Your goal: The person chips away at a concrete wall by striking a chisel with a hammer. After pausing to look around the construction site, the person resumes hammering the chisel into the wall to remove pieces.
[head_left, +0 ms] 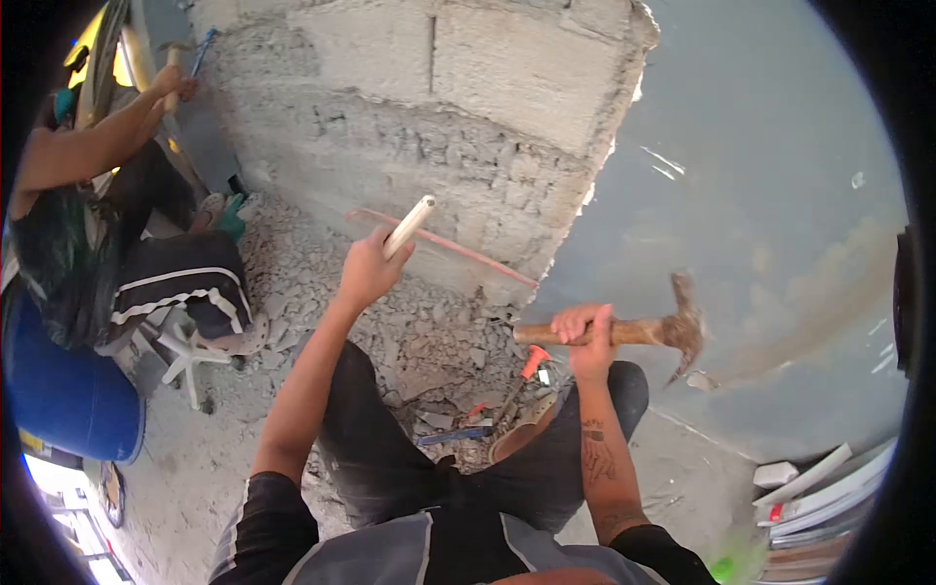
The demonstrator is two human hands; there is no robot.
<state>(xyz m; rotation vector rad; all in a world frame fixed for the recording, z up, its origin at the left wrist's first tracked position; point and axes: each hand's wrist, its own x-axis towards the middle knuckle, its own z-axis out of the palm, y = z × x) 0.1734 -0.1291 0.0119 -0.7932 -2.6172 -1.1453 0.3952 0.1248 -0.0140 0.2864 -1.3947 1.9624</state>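
My left hand [367,271] is closed around a pale rod [409,226], whose upper end points toward the wall; its lower end is hidden in my fist. In my right hand [587,336] is a claw hammer [639,332] with a wooden handle, held level with its rusty head out to the right. Ahead is the wall [526,68], with plaster chipped away and blocks bared. Low across it runs a reddish pipe or rod [468,251]. Between my knees, a blue chisel [455,435] and an orange-handled tool [534,363] lie on the rubble [429,341].
At the left a co-worker [97,166] sits on a stool [185,359], holding a hammer and a blue chisel against the wall. A blue barrel [68,380] stands behind them. Grey painted plaster [770,185] covers the wall's right side. Long strips [829,497] are stacked at lower right.
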